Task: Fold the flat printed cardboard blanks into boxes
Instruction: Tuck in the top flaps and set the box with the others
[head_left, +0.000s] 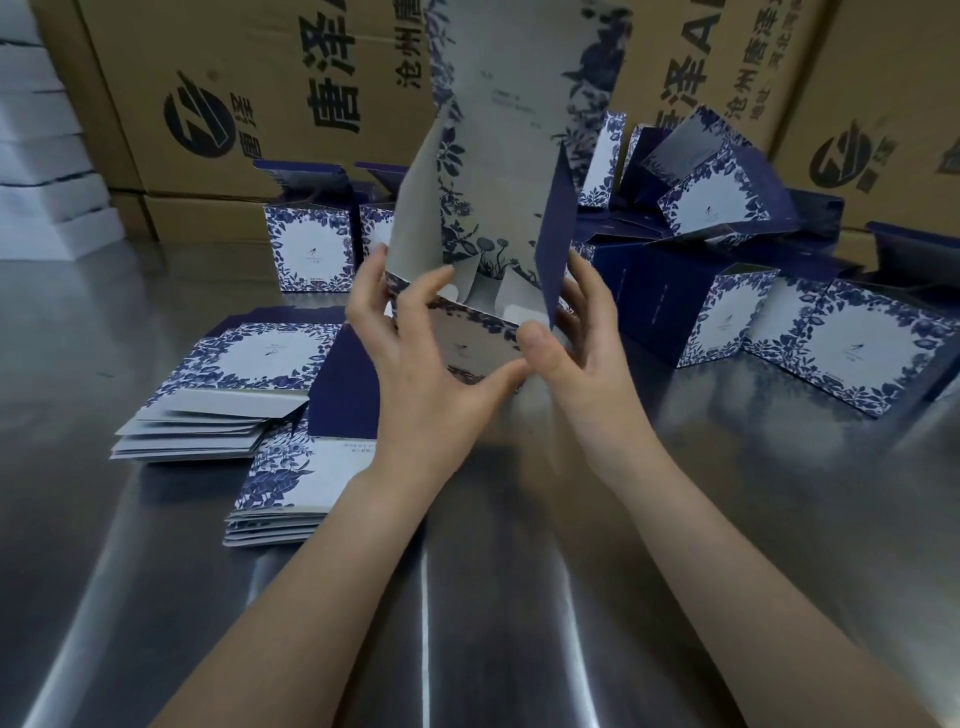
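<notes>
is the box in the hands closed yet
Still open: the half-folded box shows its grey inside, and its tall flap stands up.

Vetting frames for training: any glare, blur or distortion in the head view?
Head view: bright streaky glare on the steel table; the half-folded blank, held by the left hand and right hand, is motion-soft toward its top; the wide angle bends the brown cartons near the edges; light is dim and even, shadows faint.
</notes>
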